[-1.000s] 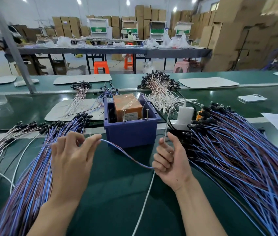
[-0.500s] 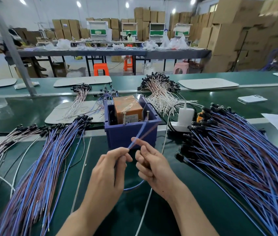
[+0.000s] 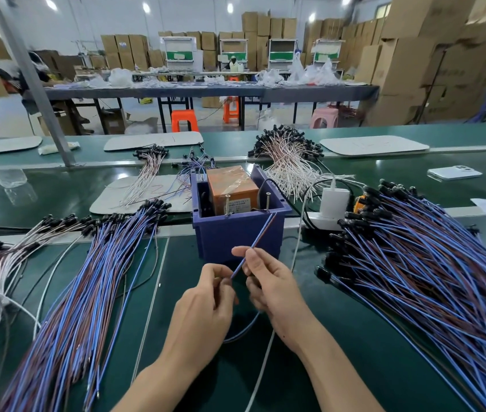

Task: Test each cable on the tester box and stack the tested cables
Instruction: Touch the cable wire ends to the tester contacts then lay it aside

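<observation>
though apart a second ago, both hands point(image 3: 203, 310) point(image 3: 276, 292) now pinch the cable point(image 3: 261, 233).

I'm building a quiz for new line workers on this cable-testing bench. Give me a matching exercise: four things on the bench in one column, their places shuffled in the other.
Things
1. blue-and-brown cable
2. orange box
3. white phone
4. white charger

Places
A. standing on the power strip
B. inside the blue bin
C. pinched between left hand and right hand
D. lying flat, far right

Pairs: 1-C, 2-B, 3-D, 4-A
</observation>
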Demonstrator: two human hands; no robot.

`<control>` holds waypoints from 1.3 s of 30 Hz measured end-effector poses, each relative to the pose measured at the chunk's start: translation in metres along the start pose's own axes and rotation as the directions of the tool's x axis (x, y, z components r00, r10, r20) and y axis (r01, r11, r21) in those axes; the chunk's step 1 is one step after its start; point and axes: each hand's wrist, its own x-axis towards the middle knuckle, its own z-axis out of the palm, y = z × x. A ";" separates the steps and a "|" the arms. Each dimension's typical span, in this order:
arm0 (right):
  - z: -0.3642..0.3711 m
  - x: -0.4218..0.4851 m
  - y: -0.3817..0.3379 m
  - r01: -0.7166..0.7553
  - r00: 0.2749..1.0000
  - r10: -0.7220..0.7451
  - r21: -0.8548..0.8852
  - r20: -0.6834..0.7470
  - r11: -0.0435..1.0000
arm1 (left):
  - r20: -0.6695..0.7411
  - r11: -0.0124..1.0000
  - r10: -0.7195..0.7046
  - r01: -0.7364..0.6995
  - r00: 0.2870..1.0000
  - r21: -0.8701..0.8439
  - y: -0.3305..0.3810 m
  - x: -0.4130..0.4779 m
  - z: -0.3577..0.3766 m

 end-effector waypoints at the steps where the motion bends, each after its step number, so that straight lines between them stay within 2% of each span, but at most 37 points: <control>1: 0.001 -0.001 0.001 0.002 1.000 -0.002 -0.051 -0.002 0.999 | -0.010 1.000 0.010 -0.010 1.000 0.006 0.001 0.000 0.000; 8: 0.008 -0.004 0.002 0.063 0.998 -0.061 -0.076 0.027 0.995 | -0.088 0.996 0.038 -0.045 0.995 -0.071 0.005 0.002 -0.002; 14: 0.013 -0.003 0.003 0.036 0.999 -0.035 0.087 -0.005 0.996 | -0.154 0.992 0.056 -0.072 0.986 -0.101 0.003 0.002 0.002; 19: 0.003 0.003 0.001 0.091 0.975 -0.081 0.038 -0.206 0.995 | -0.252 0.988 0.038 -0.073 0.967 -0.133 -0.004 0.009 -0.002; 21: -0.005 0.005 -0.001 0.120 0.945 -0.107 0.025 -0.310 0.992 | -0.305 0.988 0.016 -0.063 0.952 -0.145 -0.007 0.012 -0.007; 23: -0.009 0.006 -0.001 0.144 0.906 -0.157 -0.063 -0.393 0.988 | -0.335 0.984 -0.009 -0.051 0.942 -0.169 -0.009 0.014 -0.011; 29: -0.005 0.003 0.002 0.224 0.854 -0.291 -0.198 -0.432 0.954 | -0.320 0.983 -0.051 -0.009 0.946 -0.183 -0.012 0.015 -0.013; 39: -0.009 0.004 0.004 0.200 0.841 -0.284 -0.225 -0.460 0.954 | -0.266 0.988 -0.080 0.042 0.961 -0.147 -0.017 0.017 -0.010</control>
